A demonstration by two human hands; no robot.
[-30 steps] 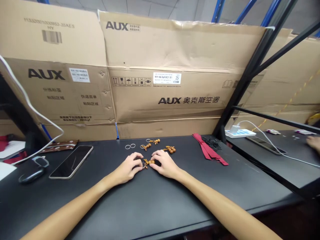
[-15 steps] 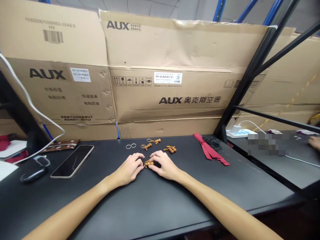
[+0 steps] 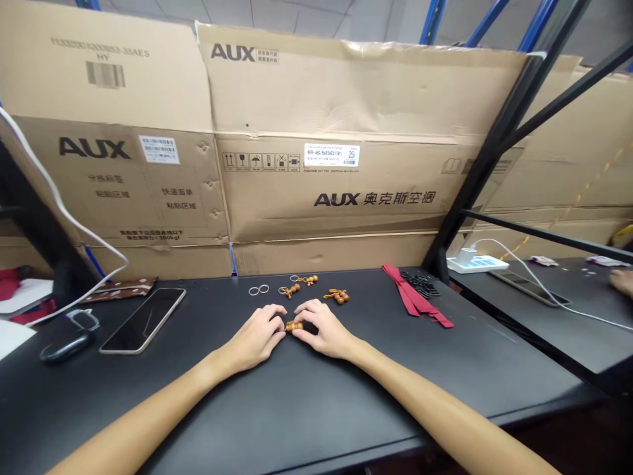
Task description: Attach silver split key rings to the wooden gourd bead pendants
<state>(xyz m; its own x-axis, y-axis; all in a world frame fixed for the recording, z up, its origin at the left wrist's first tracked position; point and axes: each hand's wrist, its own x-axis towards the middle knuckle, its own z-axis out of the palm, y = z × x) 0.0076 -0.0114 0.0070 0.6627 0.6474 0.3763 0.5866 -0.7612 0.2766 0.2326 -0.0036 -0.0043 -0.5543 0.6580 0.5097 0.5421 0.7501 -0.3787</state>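
Note:
A small brown gourd-shaped pendant (image 3: 295,326) lies between my two hands, low over the black table. My right hand (image 3: 325,332) has its thumb and fingers closed around the pendant's right end. At the other end, my left hand (image 3: 260,335) is pinched shut; what sits in its fingertips is too small to make out. Just beyond are two gourd keychains with metal rings, one nearer (image 3: 290,291) and one farther back (image 3: 308,280). Another gourd pendant with an orange cord (image 3: 338,297) rests behind my right hand. Two loose split rings (image 3: 258,289) lie to the left.
On the left are a phone (image 3: 144,320), a black mouse-like object (image 3: 66,346) and a brown patterned pouch (image 3: 119,288). Red ribbon strips (image 3: 415,295) and a heap of black clasps (image 3: 421,285) lie right. Cardboard (image 3: 326,218) walls the back. Another person's hand (image 3: 622,282) shows far right.
The pendant between my hands appears slightly turned, and the cord seen along its top shows less now. Both hands stay almost in place.

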